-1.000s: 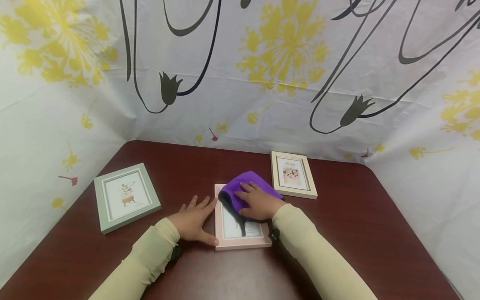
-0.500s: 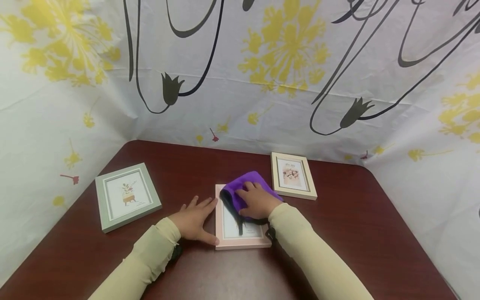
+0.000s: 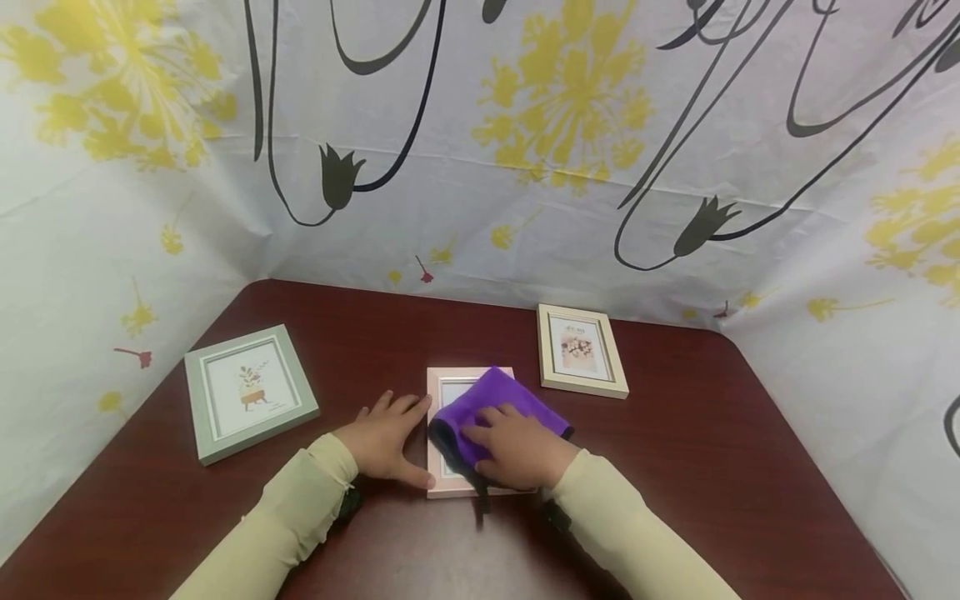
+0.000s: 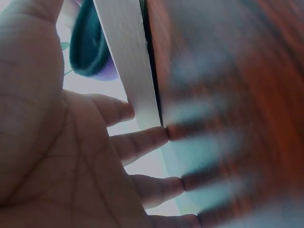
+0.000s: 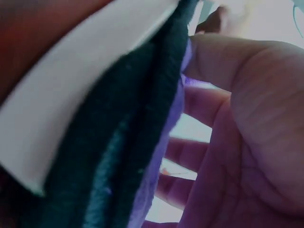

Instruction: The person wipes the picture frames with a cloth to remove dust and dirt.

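Left hand (image 3: 384,443) palm down at lower centre of the head view, fingers fanned wide and apart, thumb and forefinger against the left edge of a pale pink, rectangular picture frame (image 3: 434,385) with a smooth, flat-faced border. Right hand (image 3: 525,454) just to the right of it, laid over a soft-napped purple cloth (image 3: 498,396) with dark edging, fingers apart and slightly bent, pressing down onto the pink frame. Cloth creased into a lopsided diamond, covering most of the frame's centre and overhanging its right side, with a dark, blurred strip past its lower edge. In the right wrist view, thumb and fingertips against the purple face, thick fuzzy dark folds alongside. Forearms reaching in from the bottom of the frame and converging, in close-fitting pale yellow sleeves (image 3: 637,529), wrinkled near the left wrist. Beneath everything, a glossy, reddish-brown wood-look table (image 3: 720,433), mirroring the left fingertips in the left wrist view. At centre left, a slanted sage-green frame (image 3: 251,392) with a plant print; right of centre, higher up, a cream frame (image 3: 581,350) with a pink floral print. Across the top, a creased white sheet (image 3: 442,200) patterned with yellow blossoms and dark grey stems.
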### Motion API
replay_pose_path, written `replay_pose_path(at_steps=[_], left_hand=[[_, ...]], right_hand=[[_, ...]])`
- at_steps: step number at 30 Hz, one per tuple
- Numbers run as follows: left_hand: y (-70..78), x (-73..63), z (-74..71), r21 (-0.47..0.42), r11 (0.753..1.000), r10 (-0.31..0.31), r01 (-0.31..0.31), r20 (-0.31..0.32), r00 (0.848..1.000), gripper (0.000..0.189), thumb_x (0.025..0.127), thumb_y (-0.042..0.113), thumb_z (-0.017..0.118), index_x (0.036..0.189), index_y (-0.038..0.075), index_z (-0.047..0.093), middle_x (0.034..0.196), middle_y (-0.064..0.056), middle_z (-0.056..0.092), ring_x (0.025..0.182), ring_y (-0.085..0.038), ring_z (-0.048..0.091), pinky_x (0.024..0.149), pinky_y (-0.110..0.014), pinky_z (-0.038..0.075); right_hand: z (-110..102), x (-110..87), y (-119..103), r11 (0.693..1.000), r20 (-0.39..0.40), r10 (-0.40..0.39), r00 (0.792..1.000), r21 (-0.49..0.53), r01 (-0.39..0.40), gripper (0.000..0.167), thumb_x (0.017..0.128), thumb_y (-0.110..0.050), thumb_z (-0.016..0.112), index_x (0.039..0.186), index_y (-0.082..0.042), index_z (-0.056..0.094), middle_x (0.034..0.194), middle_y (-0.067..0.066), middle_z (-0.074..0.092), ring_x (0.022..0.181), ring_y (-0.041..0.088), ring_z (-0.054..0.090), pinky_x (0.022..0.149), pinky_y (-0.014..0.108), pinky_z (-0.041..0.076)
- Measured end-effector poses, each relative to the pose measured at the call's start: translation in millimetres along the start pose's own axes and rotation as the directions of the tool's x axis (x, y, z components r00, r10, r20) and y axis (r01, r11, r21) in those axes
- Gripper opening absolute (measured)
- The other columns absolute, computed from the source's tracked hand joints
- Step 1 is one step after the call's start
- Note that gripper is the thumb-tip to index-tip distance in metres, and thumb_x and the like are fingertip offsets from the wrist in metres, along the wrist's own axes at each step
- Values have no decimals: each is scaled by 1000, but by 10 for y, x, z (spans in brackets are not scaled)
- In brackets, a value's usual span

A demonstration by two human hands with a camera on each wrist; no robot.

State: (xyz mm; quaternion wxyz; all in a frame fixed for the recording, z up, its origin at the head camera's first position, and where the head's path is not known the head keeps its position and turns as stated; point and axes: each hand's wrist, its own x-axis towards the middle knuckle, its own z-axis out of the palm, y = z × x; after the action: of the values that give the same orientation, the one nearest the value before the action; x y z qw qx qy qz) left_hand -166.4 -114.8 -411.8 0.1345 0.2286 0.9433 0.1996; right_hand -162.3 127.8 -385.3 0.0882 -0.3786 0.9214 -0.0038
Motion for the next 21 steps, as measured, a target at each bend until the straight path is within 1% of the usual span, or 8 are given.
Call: replay_pose_path(at_steps=[4,7,10,13,17,21], left_hand=[[-15,13,8,8,1000,4,-4,0,1000,121,65,65,82,157,9,28,155,-18,34,140,-56,21,105,-74,23],[-20,14,6,10,1000,8,-8,-2,1000,122,64,65,82,157,8,28,155,-18,34,140,-56,21,104,-75,23],[-22,14,4,4,1000,9,-9,0,1000,122,64,65,82,157,9,28,155,-18,34,140,-56,21,104,-75,23],[-19,15,0,-1,1000,8,-8,0,1000,120,65,65,82,157,9,28,155,-18,34,140,-56,21,105,-74,22],[-5,10,-7,2,1000,4,-4,-3,1000,119,65,65,82,156,8,30,154,-18,35,140,-56,21,105,-74,23],[13,8,-9,8,1000,-4,4,-5,1000,119,65,66,82,154,4,33,154,-19,36,140,-56,22,105,-74,24]], right_hand=[[-10,-60,-96,997,16,-66,998,45,65,52,94,-32,67,143,-17,56,143,9,53,131,33,46,107,47,40],[-8,-62,-123,994,27,-85,996,71,83,53,94,-32,67,143,-17,56,146,10,50,134,34,44,110,46,38],[-9,-27,-92,994,50,-59,997,99,54,55,94,-34,66,145,-18,53,152,13,43,139,37,38,112,48,35],[-28,62,-11,994,77,-27,997,106,19,59,95,-38,64,149,-19,49,157,16,35,143,41,30,113,53,30],[-59,241,137,998,90,19,996,64,-25,64,95,-41,64,152,-20,44,158,18,30,144,45,25,114,58,25],[-90,396,248,998,98,51,994,39,-55,69,93,-40,67,153,-18,42,159,16,30,145,44,24,114,58,25]])
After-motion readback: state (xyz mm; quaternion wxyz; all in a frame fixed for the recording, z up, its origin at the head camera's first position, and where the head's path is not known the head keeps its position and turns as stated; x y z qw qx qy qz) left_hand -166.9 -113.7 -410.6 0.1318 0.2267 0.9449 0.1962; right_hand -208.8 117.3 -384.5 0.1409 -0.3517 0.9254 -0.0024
